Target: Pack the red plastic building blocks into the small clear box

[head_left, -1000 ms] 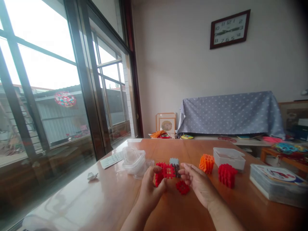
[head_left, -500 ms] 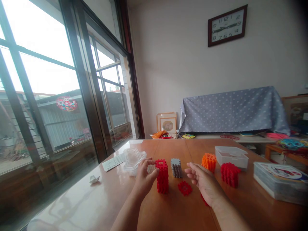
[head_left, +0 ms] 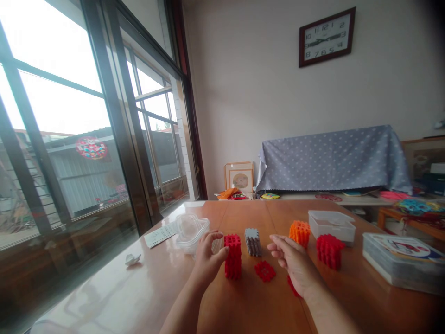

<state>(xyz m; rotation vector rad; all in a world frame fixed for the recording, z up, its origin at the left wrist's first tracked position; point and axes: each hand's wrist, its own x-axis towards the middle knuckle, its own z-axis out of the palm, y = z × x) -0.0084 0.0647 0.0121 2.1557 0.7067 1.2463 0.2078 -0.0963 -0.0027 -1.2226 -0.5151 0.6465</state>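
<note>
Red stack (head_left: pixel 232 255) stands upright on the table (head_left: pixel 139 287), w/ the left hand (head_left: pixel 206 259) at its left side, fingertips touching the upper part, thumb low; looks like a light steadying grip on the stack, not a clench. Right hand (head_left: pixel 296 269) hovers open, fingers loosely curled, holding nothing. Flat red tile (head_left: pixel 264 270) lies btwn the two hands, just left of the right fingers and right of the stack; another red bit (head_left: pixel 291 286) peeks from under the right palm, mostly hidden. Grey stack (head_left: pixel 253 241) sits just beyond the tile, apart from both hands. Orange stack (head_left: pixel 299 232) and a second red block (head_left: pixel 328 251) are beyond/right of the right hand; clear tubs (head_left: pixel 190 229) beyond the left hand, white box (head_left: pixel 331 226) farther right. Step in hand, as I read it: stack is set and being held steady. Next move prob calls for the right hand to pinch the loose tile by its edges, keep it level, line it up over the stack top and press, w/ the left bracing so it doesn't tip.
</note>
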